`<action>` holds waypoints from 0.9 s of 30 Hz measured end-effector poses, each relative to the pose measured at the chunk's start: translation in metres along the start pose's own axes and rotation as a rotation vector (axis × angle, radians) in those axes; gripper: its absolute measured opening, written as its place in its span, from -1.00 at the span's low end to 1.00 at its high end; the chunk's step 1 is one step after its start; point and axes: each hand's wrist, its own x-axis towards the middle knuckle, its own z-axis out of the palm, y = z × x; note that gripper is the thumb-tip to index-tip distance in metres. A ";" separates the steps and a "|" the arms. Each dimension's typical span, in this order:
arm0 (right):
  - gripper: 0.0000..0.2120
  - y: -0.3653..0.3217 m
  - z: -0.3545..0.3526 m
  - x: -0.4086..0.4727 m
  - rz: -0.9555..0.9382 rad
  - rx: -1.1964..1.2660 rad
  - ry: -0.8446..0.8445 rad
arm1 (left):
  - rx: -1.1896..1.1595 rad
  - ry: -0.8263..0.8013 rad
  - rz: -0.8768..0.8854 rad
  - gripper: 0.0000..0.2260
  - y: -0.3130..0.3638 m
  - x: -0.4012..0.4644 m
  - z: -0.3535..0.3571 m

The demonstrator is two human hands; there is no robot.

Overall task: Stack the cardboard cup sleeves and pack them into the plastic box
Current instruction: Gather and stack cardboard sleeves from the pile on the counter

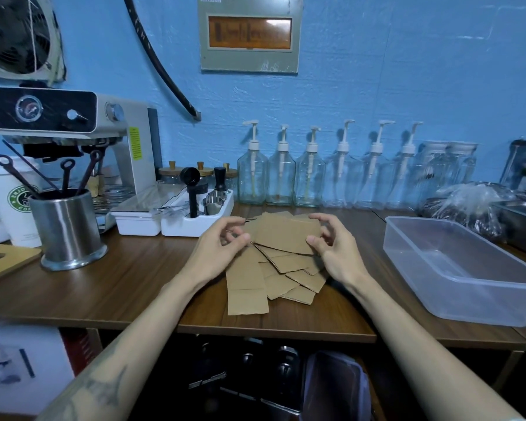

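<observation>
I see the cardboard cup sleeves lying flat in a loose, fanned heap on the wooden tabletop, near its front edge and roughly in the middle of my view. One sleeve, the top sleeve, is held at the far end of the heap: my right hand pinches its right edge between thumb and curled fingers, while my left hand has its fingers curled at the sleeve's left edge, thumb against it. The rest of the sleeves spread out beneath and toward me, overlapping one another. The clear plastic box sits open on the tabletop to the right, apart from the heap. Behind the sleeves I see a white tray of coffee tools, a row of pump bottles along the blue wall, and a steel utensil cup at the left.
</observation>
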 end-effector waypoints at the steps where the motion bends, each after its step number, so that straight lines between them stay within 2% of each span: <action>1: -0.64 0.000 -0.001 -0.002 -0.003 -0.028 0.010 | 0.010 -0.001 -0.013 -0.75 0.000 -0.002 -0.005; 3: -0.63 -0.003 -0.002 -0.005 -0.009 -0.079 0.016 | 0.014 -0.017 -0.042 -0.78 0.000 -0.010 -0.012; 8: -0.63 -0.006 -0.002 -0.007 -0.008 -0.097 0.035 | 0.175 -0.120 -0.154 -0.57 -0.012 -0.022 -0.020; 10: -0.64 -0.005 -0.002 -0.008 -0.006 -0.088 0.031 | 0.158 -0.163 -0.180 -0.53 -0.013 -0.022 -0.021; 13: -0.64 -0.004 -0.003 -0.010 -0.014 -0.076 0.023 | 0.073 -0.175 -0.158 -0.54 -0.012 -0.023 -0.022; 16: -0.64 -0.007 -0.004 -0.010 -0.012 -0.065 0.035 | -0.012 -0.155 -0.155 -0.73 -0.009 -0.022 -0.023; 20: -0.65 -0.009 -0.003 -0.010 -0.019 -0.034 0.027 | -0.225 -0.114 -0.220 -0.66 -0.001 -0.019 -0.027; 22: -0.65 -0.009 -0.003 -0.009 -0.029 -0.025 0.024 | -0.399 -0.055 -0.248 -0.72 0.005 -0.016 -0.024; 27: -0.64 -0.005 -0.002 -0.007 -0.036 -0.017 0.022 | -0.494 0.001 -0.231 -0.78 0.014 -0.013 -0.012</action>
